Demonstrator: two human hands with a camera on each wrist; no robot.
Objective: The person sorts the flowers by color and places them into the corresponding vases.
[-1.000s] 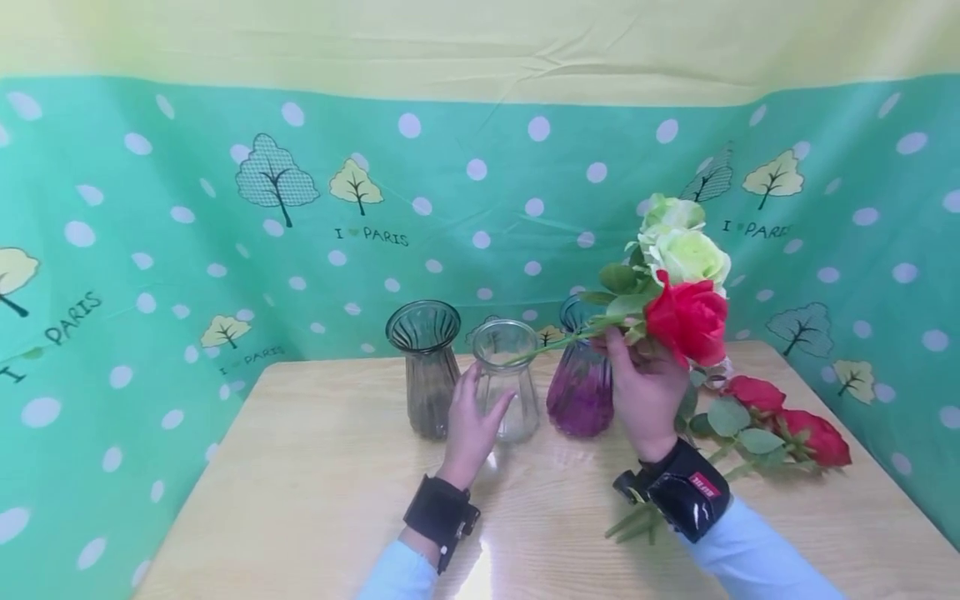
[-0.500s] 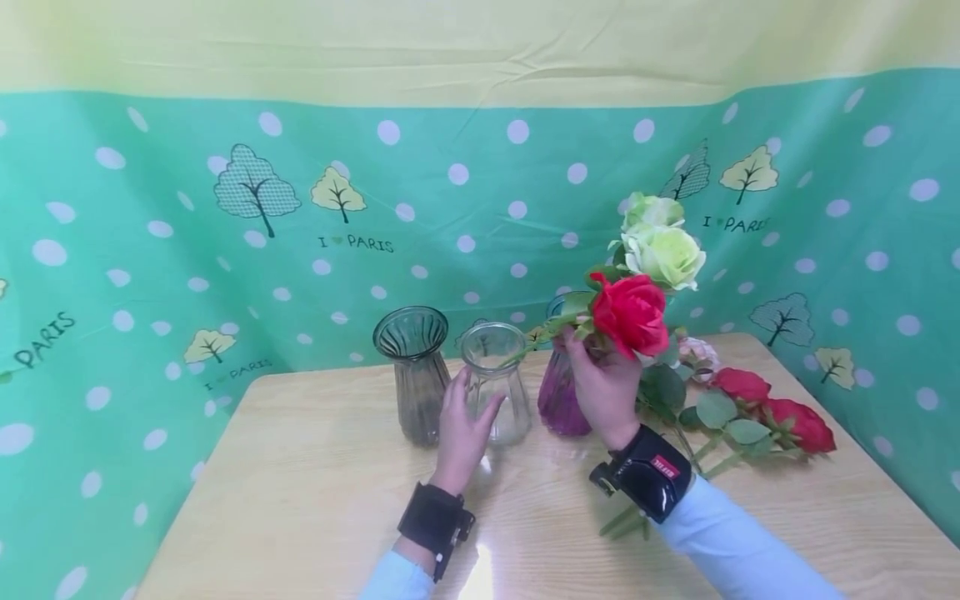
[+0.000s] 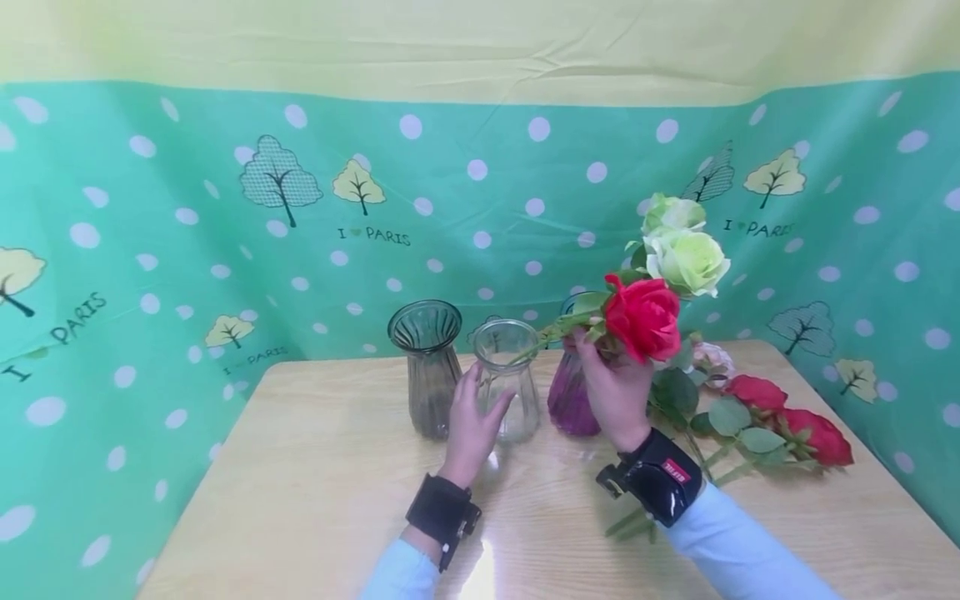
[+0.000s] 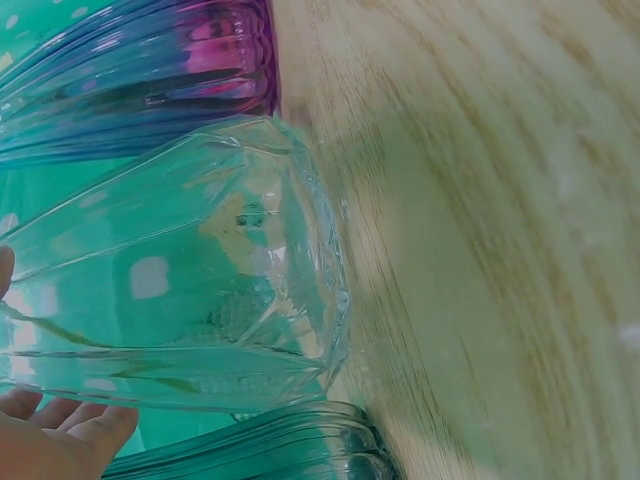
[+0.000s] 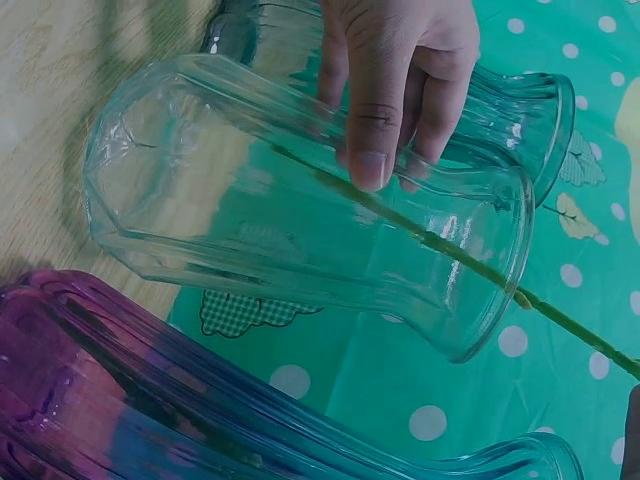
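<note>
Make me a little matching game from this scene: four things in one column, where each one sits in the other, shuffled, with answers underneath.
Things
1. Dark vase
2. Clear vase
3. Purple-bottomed vase
4. Pink flower

Places
A. On the right side of the table, near two red roses
B. Partly hidden behind the right hand in the head view
C. Furthest left of the vases in the head view
D. Middle of the three vases, with a green stem through its mouth

Right pairs: 1-C, 2-D, 3-B, 4-A
</note>
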